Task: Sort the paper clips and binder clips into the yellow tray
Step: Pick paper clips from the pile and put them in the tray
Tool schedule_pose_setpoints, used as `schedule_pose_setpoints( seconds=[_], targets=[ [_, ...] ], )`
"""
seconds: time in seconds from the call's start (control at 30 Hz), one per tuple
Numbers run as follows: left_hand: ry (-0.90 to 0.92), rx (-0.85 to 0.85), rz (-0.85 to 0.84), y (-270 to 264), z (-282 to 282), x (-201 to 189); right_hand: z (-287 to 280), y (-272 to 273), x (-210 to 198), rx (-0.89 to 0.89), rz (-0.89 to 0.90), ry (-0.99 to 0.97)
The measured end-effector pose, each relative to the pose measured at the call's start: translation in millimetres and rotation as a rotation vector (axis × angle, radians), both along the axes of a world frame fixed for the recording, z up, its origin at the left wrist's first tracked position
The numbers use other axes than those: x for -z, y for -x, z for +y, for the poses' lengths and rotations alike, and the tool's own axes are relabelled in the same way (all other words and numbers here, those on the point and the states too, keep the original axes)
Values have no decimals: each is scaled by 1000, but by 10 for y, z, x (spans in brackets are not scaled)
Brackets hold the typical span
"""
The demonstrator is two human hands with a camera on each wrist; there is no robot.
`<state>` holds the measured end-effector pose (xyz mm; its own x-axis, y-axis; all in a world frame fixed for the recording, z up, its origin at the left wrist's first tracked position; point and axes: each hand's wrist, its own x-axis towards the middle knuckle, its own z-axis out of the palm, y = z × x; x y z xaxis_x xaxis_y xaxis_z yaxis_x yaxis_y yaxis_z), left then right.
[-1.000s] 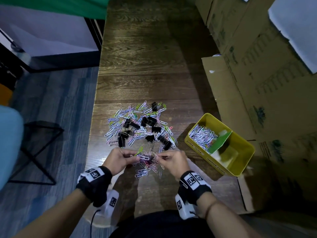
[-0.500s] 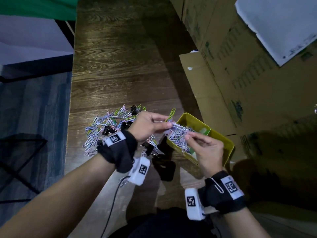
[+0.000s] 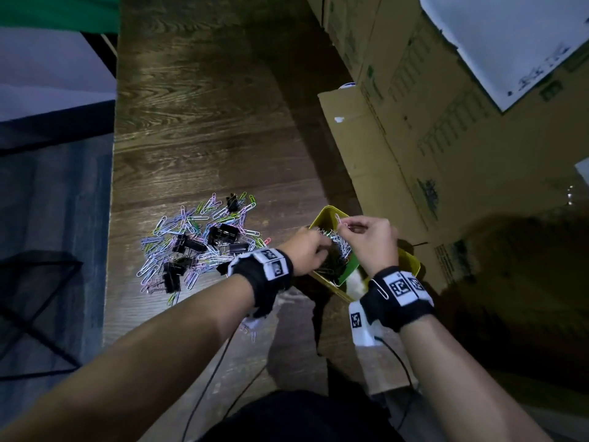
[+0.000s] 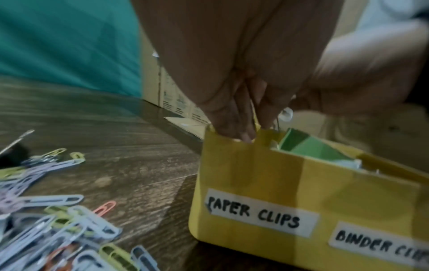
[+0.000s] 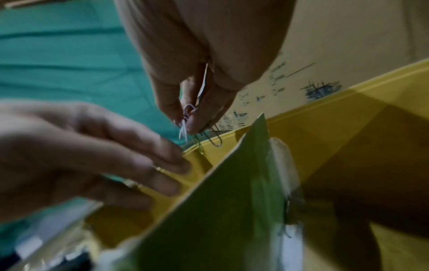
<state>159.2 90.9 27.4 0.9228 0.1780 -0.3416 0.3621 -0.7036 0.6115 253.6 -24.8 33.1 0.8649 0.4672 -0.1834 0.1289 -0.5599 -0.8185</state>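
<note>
Yellow tray (image 3: 325, 215): both hands over it; right hand (image 3: 373, 240) pinched paper clips (image 5: 188, 119), left hand (image 3: 306, 250) fingers straight, dipping inside.

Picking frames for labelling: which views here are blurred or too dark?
Head view: sharp on the clip pile, dim at the right, yellow tray shadowed. Left wrist view: motion-smeared, yet the tray labels read. Right wrist view: darkest, left hand blurred.

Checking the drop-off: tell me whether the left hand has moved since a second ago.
Yes. The left hand has gone from the near edge of the clip pile rightward to the yellow tray, where it now reaches in.
</note>
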Motion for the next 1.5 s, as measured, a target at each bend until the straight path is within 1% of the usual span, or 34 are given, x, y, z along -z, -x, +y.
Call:
schedule_pose_setpoints(
  seconds=[0.03,0.1,0.17,0.2,0.27,0.3,0.33,0.4,0.47,0.53,0.6,0.67,0.73,0.8,0.87,0.93,1.03,1.07,1.1,1.17,1.23,1.3,1.37,1.43,1.47,1.5],
  targets=[
    [53,-57,-74,74,33,-18,34,-21,36,-55,-38,60],
    [205,-241,-160,269,150,-5,107,-55,101,-201,-65,203],
    [285,-378,-160,540,312,69,166,-61,139,-392,-54,364],
    [277,-399,-137,686,391,99,187,-55,141,-476,-62,438],
    [202,-360,-31,1014,515,195,205,-27,125,-564,-96,510],
    [141,-323,26,1191,550,251,207,-4,113,-573,-111,510],
    [56,-282,47,1372,576,322,210,32,90,-570,-118,491],
    [-123,-192,23,1711,579,495,210,146,50,-552,-167,391],
    [-241,-111,-1,1937,517,668,211,302,34,-541,-249,242],
    [-323,-44,46,2038,435,762,226,520,36,-606,-297,121],
    [-350,0,145,2092,358,851,244,769,78,-755,-296,117],
    [-305,-36,235,2130,344,903,258,994,189,-933,-237,186],
    [-296,-85,257,2153,374,938,276,1171,348,-1078,-154,265],
    [-311,-92,262,2144,406,932,288,1296,513,-1161,-116,328],
    [-336,-73,270,2107,426,890,299,1353,645,-1174,-104,385],
    [-399,-9,292,2090,383,863,301,1370,743,-1137,-110,426],
    [-452,111,335,2208,269,925,292,1364,818,-1108,-164,468],
    [-462,116,286,2278,237,964,286,1363,827,-1106,-182,479],
    [-500,152,261,2346,210,975,280,1373,812,-1107,-213,495],
    [-530,197,301,2480,156,974,258,1427,764,-1122,-314,535],
    [-479,145,267,2571,127,952,235,1527,730,-1154,-427,576],
    [-419,-3,250,2597,115,937,212,1653,754,-1181,-473,592],
    [-343,-91,285,2569,60,883,188,1773,804,-1242,-473,555],
    [-325,-105,234,2542,-9,871,159,1852,807,-1313,-445,497],
    [-337,-128,219,2525,-27,854,142,1860,794,-1316,-417,479],
    [-343,-200,227,2525,-29,833,128,1853,790,-1291,-381,488]
  ],
)
